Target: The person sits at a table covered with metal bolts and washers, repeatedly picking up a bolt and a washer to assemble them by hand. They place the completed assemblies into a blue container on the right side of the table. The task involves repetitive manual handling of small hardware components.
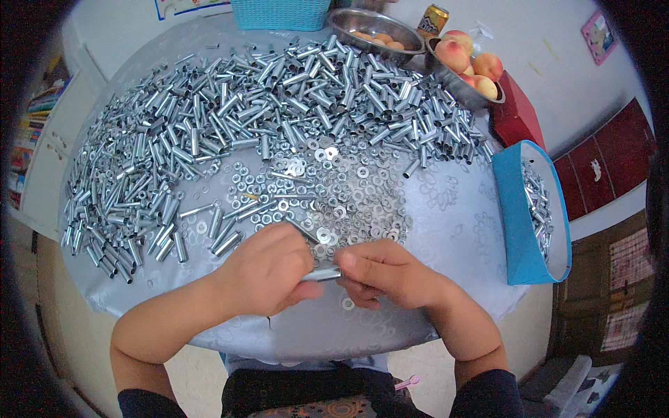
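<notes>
Silver-grey cloth covers the round table [446,209], the largest item in view, seen from above. Across its far half spreads a heap of short metal tubes [279,97], thinning toward the left edge into scattered pieces. Nearer the person, at the table's middle, lies a smaller patch of flat washers [334,188], touching the heap's near edge. At the right edge stands a blue box [519,230] with more tubes inside it. Beyond the heap, at the far right, sit a steel bowl of peaches [467,66], a second steel bowl [376,31], a blue basket [279,14] and a drink can [433,19].

At the near edge, the two hands meet just short of the washers. The left hand [265,268] is curled closed, knuckles up, with a thin metal piece showing above its fingers. The right hand [387,272] is likewise closed, thumb on top. Between them lies one tube [322,274], held level and gripped at each end by a hand; only its middle shows in the gap. A single washer [348,304] rests on the cloth just below the right hand's fingers, apart from the main patch.
</notes>
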`<state>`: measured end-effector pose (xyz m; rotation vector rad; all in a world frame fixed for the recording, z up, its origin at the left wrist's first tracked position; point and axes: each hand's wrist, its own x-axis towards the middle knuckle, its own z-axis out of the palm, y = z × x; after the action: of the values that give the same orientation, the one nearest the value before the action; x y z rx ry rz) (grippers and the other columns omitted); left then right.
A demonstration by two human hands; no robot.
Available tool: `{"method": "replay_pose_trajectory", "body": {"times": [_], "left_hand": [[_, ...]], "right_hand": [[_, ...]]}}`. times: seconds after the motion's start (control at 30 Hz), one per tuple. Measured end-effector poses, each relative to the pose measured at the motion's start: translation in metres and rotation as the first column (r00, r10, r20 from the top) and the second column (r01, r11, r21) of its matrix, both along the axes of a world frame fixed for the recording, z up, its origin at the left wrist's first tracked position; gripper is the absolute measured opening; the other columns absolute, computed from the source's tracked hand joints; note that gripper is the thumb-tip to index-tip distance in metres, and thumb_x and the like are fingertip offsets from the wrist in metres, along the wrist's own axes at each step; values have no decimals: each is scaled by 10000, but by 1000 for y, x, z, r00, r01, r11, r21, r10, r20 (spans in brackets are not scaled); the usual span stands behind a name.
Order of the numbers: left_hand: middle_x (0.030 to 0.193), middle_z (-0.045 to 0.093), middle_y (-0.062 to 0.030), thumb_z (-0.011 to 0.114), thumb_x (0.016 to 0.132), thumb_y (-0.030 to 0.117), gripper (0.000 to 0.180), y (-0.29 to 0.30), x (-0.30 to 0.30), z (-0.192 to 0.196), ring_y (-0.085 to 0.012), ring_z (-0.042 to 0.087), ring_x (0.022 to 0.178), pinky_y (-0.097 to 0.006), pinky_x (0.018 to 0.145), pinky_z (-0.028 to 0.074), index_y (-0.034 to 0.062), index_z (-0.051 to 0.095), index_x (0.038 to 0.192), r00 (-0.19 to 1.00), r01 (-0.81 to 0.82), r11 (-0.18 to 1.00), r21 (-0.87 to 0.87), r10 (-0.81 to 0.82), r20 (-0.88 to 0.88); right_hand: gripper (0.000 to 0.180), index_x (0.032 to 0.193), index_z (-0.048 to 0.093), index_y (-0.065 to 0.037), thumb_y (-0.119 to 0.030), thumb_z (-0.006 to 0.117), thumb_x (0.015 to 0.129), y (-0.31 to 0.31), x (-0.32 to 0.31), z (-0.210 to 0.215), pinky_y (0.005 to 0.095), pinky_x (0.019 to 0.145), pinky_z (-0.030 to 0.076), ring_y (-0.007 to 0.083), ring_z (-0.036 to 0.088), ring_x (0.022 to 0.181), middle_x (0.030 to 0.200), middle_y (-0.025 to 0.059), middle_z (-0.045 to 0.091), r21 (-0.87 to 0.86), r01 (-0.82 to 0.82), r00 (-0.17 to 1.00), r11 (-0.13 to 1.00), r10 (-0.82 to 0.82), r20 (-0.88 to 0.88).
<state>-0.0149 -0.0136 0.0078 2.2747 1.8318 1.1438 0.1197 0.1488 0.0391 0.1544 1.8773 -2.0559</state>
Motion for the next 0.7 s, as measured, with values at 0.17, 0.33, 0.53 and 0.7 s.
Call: {"method": "replay_pose_trajectory", "body": {"times": [0.17, 0.33, 0.53, 0.7], "left_hand": [[770, 506, -111, 623, 730, 330, 347, 1, -5, -4, -292, 487, 707, -366, 637, 394, 36, 476, 842, 994, -97, 994, 53, 95, 50], [810, 525, -107, 550, 779, 398, 389, 5, -1, -7, -285, 496, 724, -362, 675, 395, 33, 473, 890, 944, -219, 976, 18, 207, 258], [816, 527, -108, 570, 776, 309, 311, 9, 6, -7, -290, 501, 734, -358, 681, 394, 30, 483, 883, 963, -173, 985, -6, 170, 210], [816, 529, -110, 588, 765, 267, 283, 10, 7, -8, -292, 505, 733, -361, 674, 395, 30, 488, 882, 951, -200, 979, -31, 201, 236]], "right_hand": [[391, 661, 467, -74, -375, 412, 904, 4, -2, -2, 242, 448, 333, 90, 404, 486, 555, -5, 420, -127, 154, 985, 980, -162, -61], [364, 739, 475, -68, -382, 390, 903, 51, -1, 0, 230, 458, 290, 93, 360, 479, 537, -24, 345, -576, 474, 669, 666, -698, -256], [411, 868, 520, -29, -436, 466, 857, 129, 46, 38, 211, 466, 271, 75, 316, 487, 550, -43, 308, -929, 279, 210, 243, -959, -188], [314, 868, 522, -42, -355, 504, 856, 133, 29, 10, 215, 473, 286, 74, 335, 497, 567, -48, 363, -933, 338, 424, 125, -905, 32]]}}
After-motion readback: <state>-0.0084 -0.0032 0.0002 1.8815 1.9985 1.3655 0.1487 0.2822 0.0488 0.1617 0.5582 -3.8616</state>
